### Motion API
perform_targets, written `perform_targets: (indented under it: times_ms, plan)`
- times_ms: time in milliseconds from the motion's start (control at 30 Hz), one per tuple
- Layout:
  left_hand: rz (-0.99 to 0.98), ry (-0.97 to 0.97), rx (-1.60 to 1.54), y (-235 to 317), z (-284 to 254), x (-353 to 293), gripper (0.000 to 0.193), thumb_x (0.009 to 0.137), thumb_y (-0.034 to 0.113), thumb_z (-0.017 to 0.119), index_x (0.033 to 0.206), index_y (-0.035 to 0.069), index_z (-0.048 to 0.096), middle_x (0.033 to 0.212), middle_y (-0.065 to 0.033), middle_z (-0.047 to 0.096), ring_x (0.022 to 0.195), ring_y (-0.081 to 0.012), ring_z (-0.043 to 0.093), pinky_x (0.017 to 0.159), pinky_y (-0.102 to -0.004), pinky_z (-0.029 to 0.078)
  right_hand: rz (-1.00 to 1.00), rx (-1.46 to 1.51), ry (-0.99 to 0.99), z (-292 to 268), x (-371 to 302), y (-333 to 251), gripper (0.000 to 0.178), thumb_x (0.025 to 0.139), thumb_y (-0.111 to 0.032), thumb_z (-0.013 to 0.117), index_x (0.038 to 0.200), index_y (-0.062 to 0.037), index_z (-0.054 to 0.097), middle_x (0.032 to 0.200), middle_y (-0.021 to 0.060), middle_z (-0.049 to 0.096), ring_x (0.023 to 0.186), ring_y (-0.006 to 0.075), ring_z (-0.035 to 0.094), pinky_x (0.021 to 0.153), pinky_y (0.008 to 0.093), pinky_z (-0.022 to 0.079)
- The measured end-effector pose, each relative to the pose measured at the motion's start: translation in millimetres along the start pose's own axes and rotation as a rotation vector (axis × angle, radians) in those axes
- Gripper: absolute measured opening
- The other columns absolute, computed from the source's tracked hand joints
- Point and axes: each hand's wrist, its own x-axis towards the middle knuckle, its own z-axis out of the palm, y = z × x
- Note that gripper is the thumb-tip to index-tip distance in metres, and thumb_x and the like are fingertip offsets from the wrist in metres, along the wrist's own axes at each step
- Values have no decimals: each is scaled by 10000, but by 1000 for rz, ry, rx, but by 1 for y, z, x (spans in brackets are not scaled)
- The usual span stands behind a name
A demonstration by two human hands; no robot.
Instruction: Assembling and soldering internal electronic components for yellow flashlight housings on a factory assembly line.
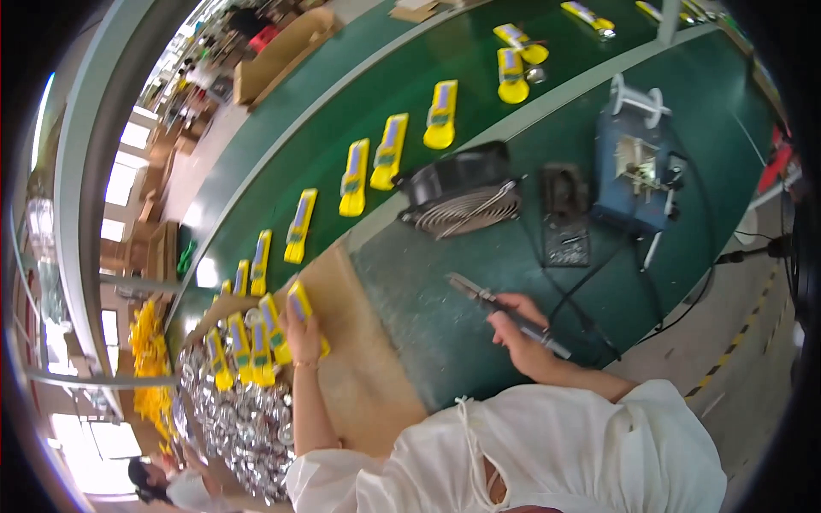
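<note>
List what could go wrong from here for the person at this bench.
The pen-shaped tool in the right hand might slip or, if hot, burn the left hand. Black cables near the right hand could snag as it moves. The yellow pieces crowded by the shiny metallic heap might get knocked into it.

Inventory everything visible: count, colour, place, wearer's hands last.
Table: 1, green, centre
Conveyor: 1, green, beyond table
Parts heap: 1, silver, lower left
Labelled pieces: over 12, yellow, conveyor and parts heap
Fan: 1, black, table
Machine: 1, blue, table's right
Tray: 1, dark, beside machine
Cardboard: 1, brown, table's left
Strips: many, yellow, left
Boxes: several, brown, background
Other person: 1 clear, white top, lower left
Tool: 1, dark, over table
Left hand: 1, bare, on labelled piece
Right hand: 1, bare, around tool
</note>
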Motion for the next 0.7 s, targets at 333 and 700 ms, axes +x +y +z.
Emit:
perform_targets:
  times_ms: [333, 700]
  plan:
    - [653, 36, 72, 200, -13, 119, 451, 737, 188, 630, 1150, 65, 495, 1163, -178, 461, 1120, -354, 419, 932, -425, 354, -399, -370, -167, -15, 18, 1, 229, 828, -131, 581, 1043, -59, 548, 846, 93, 556, 721, 205, 571, 643, 286, 452]
    - [963, -622, 448, 475, 204, 221, 444, 771, 367, 464, 923, -20, 619, 926, -233, 610, 896, -374, 576, 784, -417, 458, -357, -206, -317, -32, 29, -3, 216, 877, -160, 518, 1060, -46, 516, 871, 85, 526, 822, 182, 540, 730, 270, 421]
